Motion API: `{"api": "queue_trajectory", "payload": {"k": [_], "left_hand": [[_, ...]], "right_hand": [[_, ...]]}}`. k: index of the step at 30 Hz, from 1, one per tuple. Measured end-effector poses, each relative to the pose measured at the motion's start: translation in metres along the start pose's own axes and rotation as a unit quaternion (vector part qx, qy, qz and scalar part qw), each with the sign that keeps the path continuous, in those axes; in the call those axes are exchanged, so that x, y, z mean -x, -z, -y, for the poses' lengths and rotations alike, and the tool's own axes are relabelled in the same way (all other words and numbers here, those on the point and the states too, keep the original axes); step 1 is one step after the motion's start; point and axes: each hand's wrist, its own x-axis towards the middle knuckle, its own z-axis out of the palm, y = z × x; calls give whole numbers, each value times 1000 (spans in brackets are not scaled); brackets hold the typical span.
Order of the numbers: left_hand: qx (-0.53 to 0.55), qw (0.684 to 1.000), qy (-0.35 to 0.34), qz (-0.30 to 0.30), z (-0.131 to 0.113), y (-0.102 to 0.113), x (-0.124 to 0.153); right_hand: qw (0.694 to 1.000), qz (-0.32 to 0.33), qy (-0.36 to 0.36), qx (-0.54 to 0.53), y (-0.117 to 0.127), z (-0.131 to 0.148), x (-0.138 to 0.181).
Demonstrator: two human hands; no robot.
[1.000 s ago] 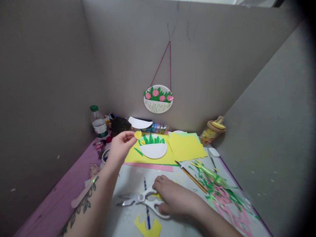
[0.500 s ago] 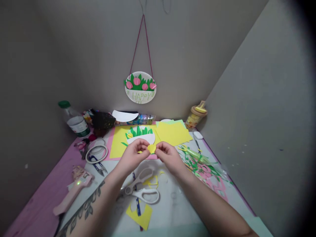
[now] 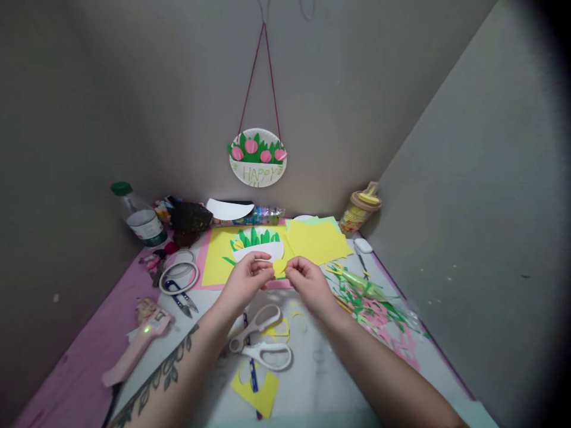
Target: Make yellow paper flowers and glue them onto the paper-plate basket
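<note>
A small yellow paper cutout (image 3: 279, 268) is pinched between my two hands above the sheets. My left hand (image 3: 250, 274) grips its left side with thumb and fingers. On the right edge, my right hand (image 3: 307, 278) pinches it between thumb and fingertip. Just beyond them lies a white paper-plate basket (image 3: 263, 252) with green paper leaves and one yellow flower at its left. Below the hands are white-handled scissors (image 3: 272, 355), a blue pencil (image 3: 253, 374) and a cut yellow scrap (image 3: 263, 395).
A pink glue gun (image 3: 138, 345) with a lit green light, thread snips (image 3: 182, 300) and a tape roll (image 3: 194, 276) lie left. Paper scraps (image 3: 401, 339) are heaped right. A bottle (image 3: 145, 223) and a cup (image 3: 359, 208) stand behind. A finished plate (image 3: 259, 173) hangs on the wall.
The yellow cutout has turned between my fingers and now shows a narrower, bent right edge. My right hand has shifted slightly, and the whole view has moved a little.
</note>
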Motion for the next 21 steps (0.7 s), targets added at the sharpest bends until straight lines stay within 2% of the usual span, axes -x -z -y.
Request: {"api": "queue_trajectory", "payload": {"k": [3,11,16,19,21], "left_hand": [[-11,1000,3,-15,0,3,-2],[-99,994,-34,31,5,6,-4],[-179,982,-54,11,4,6,-3],[-284,954,-87,-43,-7,18,10],[-394,911,-98,-66,-15,37,29]], "right_hand": [[1000,-12,0,5,0,-1,-1],[999,-6,8,34,-3,3,1],[999,-6,17,37,-2,-1,0],[999,-16,19,33,0,0,-1],[999,-21,16,32,2,2,-1]]}}
